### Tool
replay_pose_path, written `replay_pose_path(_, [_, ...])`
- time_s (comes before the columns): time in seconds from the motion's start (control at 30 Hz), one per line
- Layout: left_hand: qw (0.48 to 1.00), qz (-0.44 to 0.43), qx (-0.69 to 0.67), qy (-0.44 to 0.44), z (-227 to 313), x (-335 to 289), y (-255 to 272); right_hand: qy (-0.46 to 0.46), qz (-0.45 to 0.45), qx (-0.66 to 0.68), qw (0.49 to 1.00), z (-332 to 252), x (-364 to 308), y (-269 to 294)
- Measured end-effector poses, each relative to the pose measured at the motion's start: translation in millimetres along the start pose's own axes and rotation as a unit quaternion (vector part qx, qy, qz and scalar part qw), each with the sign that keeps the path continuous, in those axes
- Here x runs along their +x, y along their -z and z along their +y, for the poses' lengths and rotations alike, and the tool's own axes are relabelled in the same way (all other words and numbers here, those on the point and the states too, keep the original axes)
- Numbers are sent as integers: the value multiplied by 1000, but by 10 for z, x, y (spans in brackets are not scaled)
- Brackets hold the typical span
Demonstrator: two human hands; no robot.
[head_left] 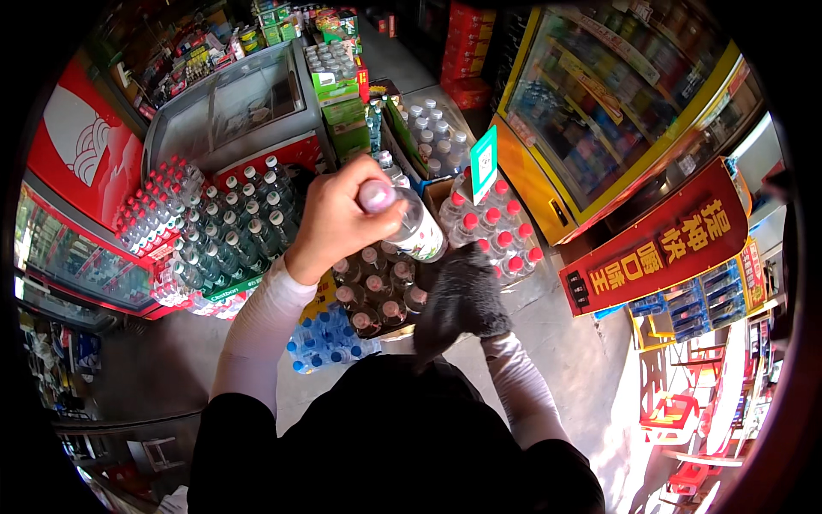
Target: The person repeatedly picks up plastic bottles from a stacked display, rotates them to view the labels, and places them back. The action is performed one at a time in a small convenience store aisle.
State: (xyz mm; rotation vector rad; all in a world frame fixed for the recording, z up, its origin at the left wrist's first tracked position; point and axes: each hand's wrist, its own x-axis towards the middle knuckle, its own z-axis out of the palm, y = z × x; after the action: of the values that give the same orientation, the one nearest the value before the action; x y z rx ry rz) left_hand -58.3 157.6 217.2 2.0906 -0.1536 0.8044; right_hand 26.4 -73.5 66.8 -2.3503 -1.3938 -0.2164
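My left hand (347,210) is closed around the neck of a clear plastic bottle (421,231) with a pinkish cap and a printed label. The bottle is tilted, its base pointing toward my right hand. A dark grey, fuzzy covering hides my right hand (467,300); whether it is a glove, a mitt or a cloth I cannot tell. That hand is by the bottle's base, and its fingers do not show. Below the bottle stands a carton of dark bottles with pale caps (377,287). Red-capped clear bottles (488,227) stand just beyond my right hand.
A green sign card (484,164) rises among the red-capped bottles. Left are packed green-tinted bottles (231,227) before a chest freezer (231,111). Blue-capped bottles (330,343) sit on the floor. A yellow-framed drinks fridge (616,103) and red banner (659,248) stand right.
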Motion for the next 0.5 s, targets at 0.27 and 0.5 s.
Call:
replay_pose_path(0.27, [982, -79, 121, -120, -38, -71, -347, -69, 126, 210, 967, -577, 474, 1101])
replay_pose_path(0.5, [971, -83, 164, -150, -88, -98, -321, 86, 120, 73, 986, -479, 760, 928])
